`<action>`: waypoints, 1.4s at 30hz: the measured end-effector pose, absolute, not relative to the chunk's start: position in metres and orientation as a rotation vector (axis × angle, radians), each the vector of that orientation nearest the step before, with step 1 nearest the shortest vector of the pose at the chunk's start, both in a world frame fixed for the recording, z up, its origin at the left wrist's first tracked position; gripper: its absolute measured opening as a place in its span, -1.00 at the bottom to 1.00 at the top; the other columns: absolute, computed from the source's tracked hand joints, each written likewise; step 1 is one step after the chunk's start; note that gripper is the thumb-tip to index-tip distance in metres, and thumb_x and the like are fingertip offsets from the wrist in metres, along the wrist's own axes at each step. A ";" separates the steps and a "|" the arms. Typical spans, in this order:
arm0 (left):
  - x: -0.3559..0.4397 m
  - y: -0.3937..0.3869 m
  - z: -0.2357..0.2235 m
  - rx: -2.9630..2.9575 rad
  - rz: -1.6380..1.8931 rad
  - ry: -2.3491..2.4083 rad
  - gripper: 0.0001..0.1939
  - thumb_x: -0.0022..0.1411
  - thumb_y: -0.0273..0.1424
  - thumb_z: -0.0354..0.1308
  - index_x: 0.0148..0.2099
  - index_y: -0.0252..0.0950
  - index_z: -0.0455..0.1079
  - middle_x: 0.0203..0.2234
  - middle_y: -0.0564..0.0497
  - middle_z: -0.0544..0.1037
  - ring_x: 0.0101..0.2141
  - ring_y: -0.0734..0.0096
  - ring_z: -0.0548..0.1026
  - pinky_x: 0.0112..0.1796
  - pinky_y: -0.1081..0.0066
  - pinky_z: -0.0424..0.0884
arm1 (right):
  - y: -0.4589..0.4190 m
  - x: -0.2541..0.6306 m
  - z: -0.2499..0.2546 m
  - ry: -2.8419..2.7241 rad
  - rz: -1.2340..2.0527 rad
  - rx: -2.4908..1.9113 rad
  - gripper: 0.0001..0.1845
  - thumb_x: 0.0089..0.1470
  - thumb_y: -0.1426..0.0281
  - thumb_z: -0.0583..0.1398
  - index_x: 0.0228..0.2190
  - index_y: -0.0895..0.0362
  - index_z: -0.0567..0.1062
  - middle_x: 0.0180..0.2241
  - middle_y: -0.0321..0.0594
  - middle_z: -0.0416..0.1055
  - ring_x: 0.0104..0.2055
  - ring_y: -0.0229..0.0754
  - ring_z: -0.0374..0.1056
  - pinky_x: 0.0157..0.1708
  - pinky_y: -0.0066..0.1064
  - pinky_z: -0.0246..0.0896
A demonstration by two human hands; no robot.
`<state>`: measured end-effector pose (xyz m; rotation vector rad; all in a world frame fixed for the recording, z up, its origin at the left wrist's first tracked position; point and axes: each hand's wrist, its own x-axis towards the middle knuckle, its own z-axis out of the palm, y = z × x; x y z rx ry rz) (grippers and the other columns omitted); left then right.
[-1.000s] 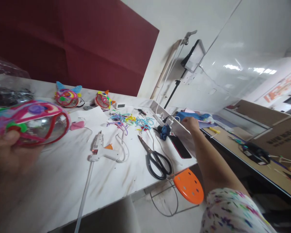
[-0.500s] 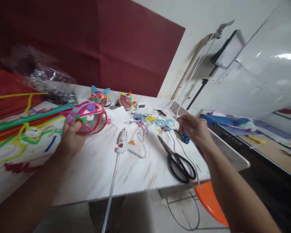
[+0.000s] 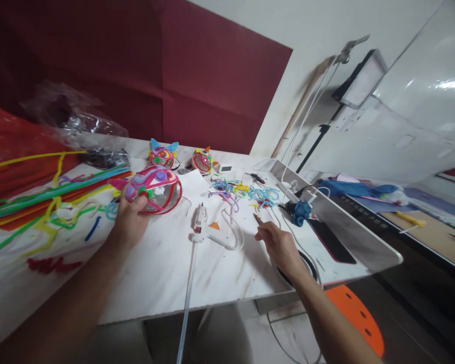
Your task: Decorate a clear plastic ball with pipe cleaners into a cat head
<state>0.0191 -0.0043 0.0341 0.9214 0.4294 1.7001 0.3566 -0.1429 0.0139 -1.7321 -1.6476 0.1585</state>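
Right hand (image 3: 279, 244) now over scissors (image 3: 257, 218), grip unclear; left fingers (image 3: 138, 203) gripping decorated globe (image 3: 161, 191) from below.

Open gap, left grip (image 3: 131, 222) to 1 obstructing glue gun (image 3: 201, 226)

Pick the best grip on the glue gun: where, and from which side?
By the white handle, from the right, where the right hand is. The glue gun lies on its side, handle sticking out that way, with the orange trigger along it; its nozzle points away, so fingers should stay clear.
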 end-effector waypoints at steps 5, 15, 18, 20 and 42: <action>0.019 -0.003 0.029 0.936 1.675 0.435 -0.24 -0.14 -0.33 0.52 0.17 -0.06 0.43 -0.08 0.00 0.68 0.19 -0.03 0.50 0.26 -0.02 0.38 | -0.169 0.370 0.007 -1.483 0.136 -1.806 -0.71 0.18 0.06 0.12 -0.44 -0.04 0.41 -0.64 -0.23 0.52 -0.60 -0.01 0.49 -0.49 -0.30 0.33; 0.016 -0.005 0.022 0.933 1.629 0.515 -0.23 -0.11 -0.28 0.49 0.20 0.04 0.41 -0.06 -0.01 0.67 0.11 -0.09 0.56 0.09 0.00 0.55 | -0.175 0.396 -0.024 -1.365 -0.195 -1.798 -0.70 0.25 0.11 0.05 -0.34 -0.04 0.47 -0.55 -0.19 0.57 -0.56 0.02 0.51 -0.50 -0.27 0.32; 0.015 -0.007 0.021 0.910 1.600 0.593 -0.15 -0.11 -0.26 0.48 0.27 0.01 0.36 -0.02 -0.02 0.63 0.07 -0.04 0.57 0.08 -0.01 0.56 | -0.171 0.431 -0.030 -1.422 -0.458 -1.751 -0.72 0.21 0.20 0.06 -0.23 0.03 0.52 -0.26 -0.04 0.66 -0.28 0.08 0.60 -0.26 -0.16 0.46; 0.015 -0.009 0.022 0.898 1.580 0.610 -0.11 -0.11 -0.25 0.47 0.31 -0.02 0.33 0.03 -0.04 0.60 0.06 -0.02 0.57 0.07 -0.02 0.55 | -0.171 0.463 -0.034 -1.400 -0.665 -1.823 -0.64 0.18 0.16 0.09 -0.19 0.10 0.55 -0.24 0.05 0.62 -0.17 0.18 0.57 -0.15 -0.05 0.46; 0.018 -0.006 0.017 0.842 1.561 0.710 -0.11 -0.21 -0.30 0.49 0.25 -0.08 0.39 -0.18 0.02 0.66 -0.01 0.03 0.61 0.07 0.08 0.56 | -0.188 0.575 -0.042 -0.891 -0.213 -2.752 -0.07 0.16 -0.18 -0.03 0.14 0.36 0.45 0.12 0.54 0.38 0.22 0.65 0.33 0.14 0.31 0.30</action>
